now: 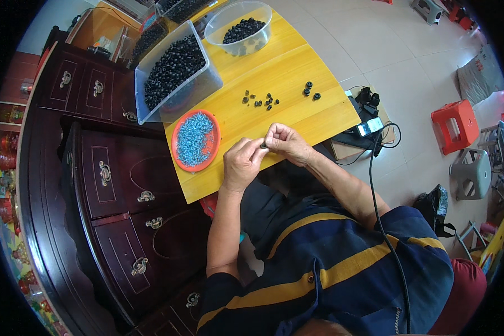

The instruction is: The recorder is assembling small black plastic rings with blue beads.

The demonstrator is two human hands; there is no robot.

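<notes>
At the near edge of the yellow table (246, 117), my left hand (242, 162) and my right hand (288, 144) meet fingertip to fingertip. Between them is a small black part (264, 145), pinched by both; its exact kind is too small to make out. Just beyond my hands lie several loose small black pieces (257, 103). Farther right stand a few black round parts (317, 96). Left of my left hand, an orange oval dish (216, 147) holds many small bluish-silver pieces (190, 140) that look like screws.
A clear rectangular bin (210, 89) full of black parts stands at the table's far left. Behind it sits a round clear tub (266, 42) with more. Dark wooden drawers (112, 173) flank the left side. Red (453, 126) and grey (471, 173) stools stand on the floor at right.
</notes>
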